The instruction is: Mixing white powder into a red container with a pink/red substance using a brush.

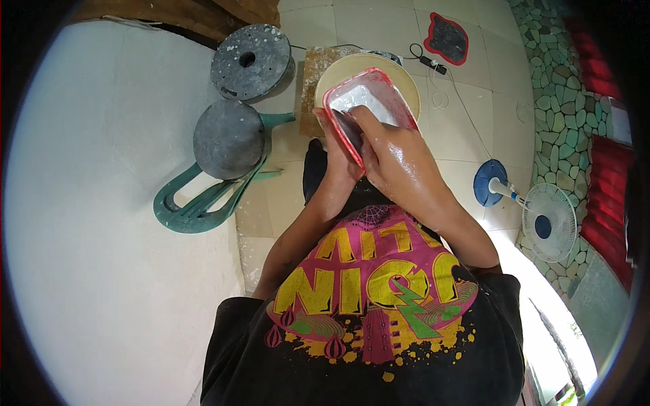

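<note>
My left hand [334, 147] cups the left wall of the red-rimmed tub [347, 88] just ahead, long axis slanting far-left to near-right, my half-curled right hand [396, 150] over its opening, grip unclear.

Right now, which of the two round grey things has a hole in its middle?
The speckled grey disc, farther from you: it has a dark central hole. The other round thing, covering part of the green chair, shows none.

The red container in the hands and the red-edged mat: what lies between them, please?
In the head view, between the red container and the red-edged mat lie the cream disc, then what looks like a black power strip.
</note>
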Demonstrator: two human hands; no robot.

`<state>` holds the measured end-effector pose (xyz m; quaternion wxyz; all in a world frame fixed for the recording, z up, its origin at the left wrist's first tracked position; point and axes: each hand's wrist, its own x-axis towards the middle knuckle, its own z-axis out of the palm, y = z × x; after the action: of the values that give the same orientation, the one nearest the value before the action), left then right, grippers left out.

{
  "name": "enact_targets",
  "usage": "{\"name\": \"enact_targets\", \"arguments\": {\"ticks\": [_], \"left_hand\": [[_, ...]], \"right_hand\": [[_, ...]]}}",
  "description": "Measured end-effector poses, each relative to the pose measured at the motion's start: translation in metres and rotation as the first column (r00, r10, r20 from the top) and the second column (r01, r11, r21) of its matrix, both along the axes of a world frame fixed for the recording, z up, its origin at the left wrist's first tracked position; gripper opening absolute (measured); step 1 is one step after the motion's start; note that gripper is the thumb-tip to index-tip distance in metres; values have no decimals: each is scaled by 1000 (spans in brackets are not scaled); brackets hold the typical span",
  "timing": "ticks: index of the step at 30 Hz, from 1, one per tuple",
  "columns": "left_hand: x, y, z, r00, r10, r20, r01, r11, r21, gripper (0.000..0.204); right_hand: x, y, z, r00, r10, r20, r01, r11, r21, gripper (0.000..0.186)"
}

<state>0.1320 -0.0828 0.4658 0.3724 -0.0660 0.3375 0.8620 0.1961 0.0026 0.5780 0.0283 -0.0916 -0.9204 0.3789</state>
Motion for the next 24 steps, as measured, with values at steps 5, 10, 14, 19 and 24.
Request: {"name": "enact_targets", "arguments": {"ticks": [5, 10, 14, 19, 24], "left_hand": [[-2, 1, -2, 1000, 22, 6, -22, 998, 57, 91], [-4, 0, -4, 1000, 3, -5, -3, 988, 155, 83], [-5, 0, -10, 996, -31, 83, 9, 967, 253, 79], [-2, -3, -14, 1000, 6, 9, -5, 997, -80, 85], [0, -1, -8, 1000, -3, 24, -1, 988, 155, 70]], "right_hand": [[-4, 8, -9, 997, -66, -37, 70, 991, 115, 43], [-3, 15, -9, 989, -118, -84, 130, 979, 157, 48], [2, 5, -9, 993, -117, -32, 121, 976, 181, 49], [1, -6, -8, 1000, -24, -10, 23, 1000, -5, 44], [-8, 5, -10, 995, -72, -76, 68, 996, -49, 43]]}}
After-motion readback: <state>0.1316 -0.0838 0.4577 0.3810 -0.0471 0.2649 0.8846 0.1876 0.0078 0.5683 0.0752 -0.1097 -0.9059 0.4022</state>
